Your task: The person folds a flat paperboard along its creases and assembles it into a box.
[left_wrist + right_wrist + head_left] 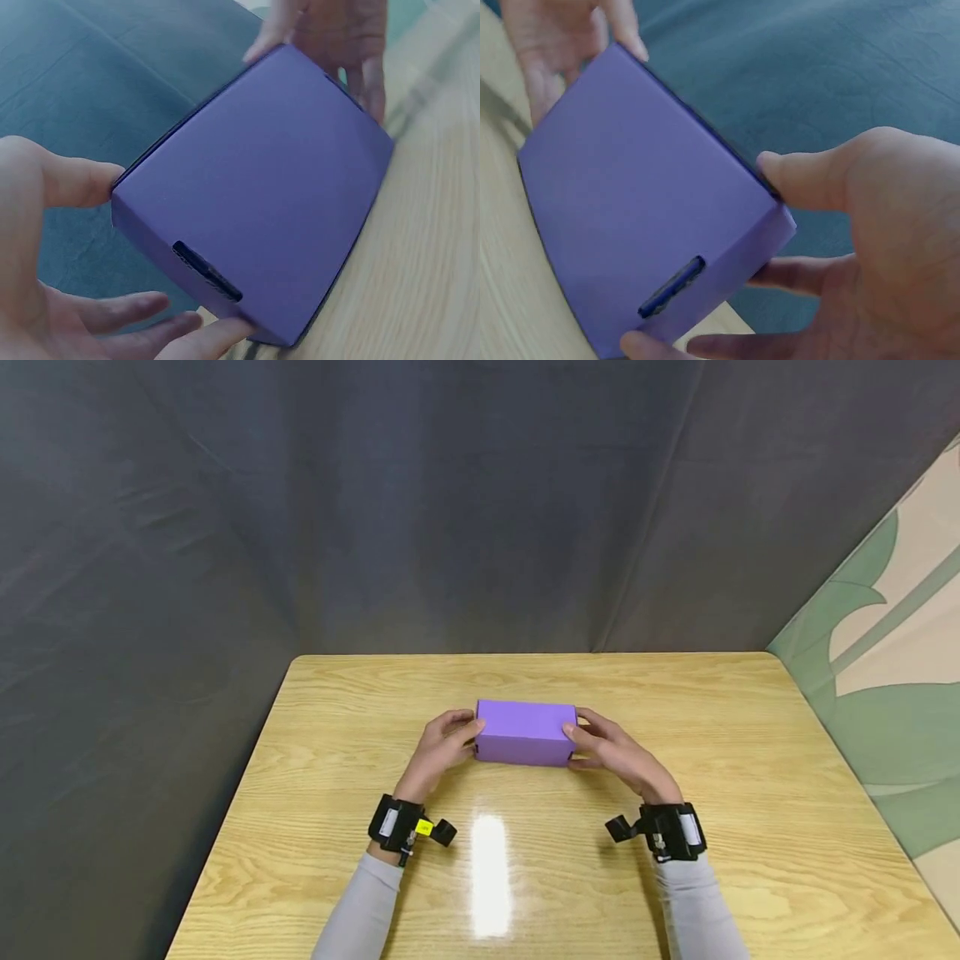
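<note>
A closed purple cardboard box (527, 722) sits on the wooden table between both hands, its long side facing the person. The left hand (442, 747) grips its left end, thumb on the top edge and fingers around the end face. At the right end, the right hand (617, 752) holds it the same way, thumb on top. In the left wrist view a dark slot (207, 271) shows near the box's lower corner, close to the fingers. The right wrist view shows a matching slot (671, 287) near the right fingertips.
The light wooden table (300, 827) ends at a dark grey curtain (480, 510) behind and to the left. A green and beige leaf-patterned surface (892, 693) lies along the right side. Each wrist wears a black strapped camera (397, 822).
</note>
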Demonstrator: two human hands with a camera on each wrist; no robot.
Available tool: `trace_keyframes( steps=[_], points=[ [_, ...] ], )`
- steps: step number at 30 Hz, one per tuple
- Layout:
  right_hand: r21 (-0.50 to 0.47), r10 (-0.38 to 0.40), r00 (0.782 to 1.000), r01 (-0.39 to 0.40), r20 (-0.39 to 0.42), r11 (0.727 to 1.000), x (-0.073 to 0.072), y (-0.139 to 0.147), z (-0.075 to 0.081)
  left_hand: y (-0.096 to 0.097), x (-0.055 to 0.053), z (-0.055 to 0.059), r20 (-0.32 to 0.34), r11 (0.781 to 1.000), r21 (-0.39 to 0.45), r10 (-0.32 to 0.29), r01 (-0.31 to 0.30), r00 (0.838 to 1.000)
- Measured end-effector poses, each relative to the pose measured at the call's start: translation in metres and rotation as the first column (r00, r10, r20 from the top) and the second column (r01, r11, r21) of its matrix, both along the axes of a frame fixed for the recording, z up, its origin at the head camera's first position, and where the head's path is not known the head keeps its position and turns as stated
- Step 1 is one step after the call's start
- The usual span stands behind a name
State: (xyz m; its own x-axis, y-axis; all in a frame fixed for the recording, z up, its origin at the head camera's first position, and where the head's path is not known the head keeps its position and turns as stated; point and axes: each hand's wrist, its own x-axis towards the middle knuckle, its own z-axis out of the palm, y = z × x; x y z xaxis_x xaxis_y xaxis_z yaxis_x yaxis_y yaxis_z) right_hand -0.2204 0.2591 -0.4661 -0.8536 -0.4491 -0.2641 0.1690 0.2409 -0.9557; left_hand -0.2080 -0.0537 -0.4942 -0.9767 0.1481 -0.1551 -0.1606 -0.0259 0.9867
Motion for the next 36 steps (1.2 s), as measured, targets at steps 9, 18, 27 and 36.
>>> trace_keyframes(
  steps=[9,18,27,36],
  points=[
    [-0.050,-0.019,0.999,0.017,-0.039,0.999,-0.002,0.003,0.004,-0.007,-0.001,0.007,0.050,0.998,-0.002,-0.061,0.061,0.997],
    [-0.114,-0.030,0.995,0.020,-0.091,0.993,-0.001,0.007,0.006,-0.004,0.000,0.008,0.069,0.997,0.061,-0.041,0.037,0.997],
    [-0.074,-0.080,0.986,0.069,-0.147,0.995,0.001,0.010,0.010,-0.005,0.003,0.010,-0.025,0.989,0.108,-0.098,0.100,0.995],
    [-0.081,-0.066,0.982,0.053,-0.175,0.995,0.003,0.013,0.009,-0.007,0.006,0.012,-0.099,0.987,0.089,-0.122,0.131,0.988]
  ],
)
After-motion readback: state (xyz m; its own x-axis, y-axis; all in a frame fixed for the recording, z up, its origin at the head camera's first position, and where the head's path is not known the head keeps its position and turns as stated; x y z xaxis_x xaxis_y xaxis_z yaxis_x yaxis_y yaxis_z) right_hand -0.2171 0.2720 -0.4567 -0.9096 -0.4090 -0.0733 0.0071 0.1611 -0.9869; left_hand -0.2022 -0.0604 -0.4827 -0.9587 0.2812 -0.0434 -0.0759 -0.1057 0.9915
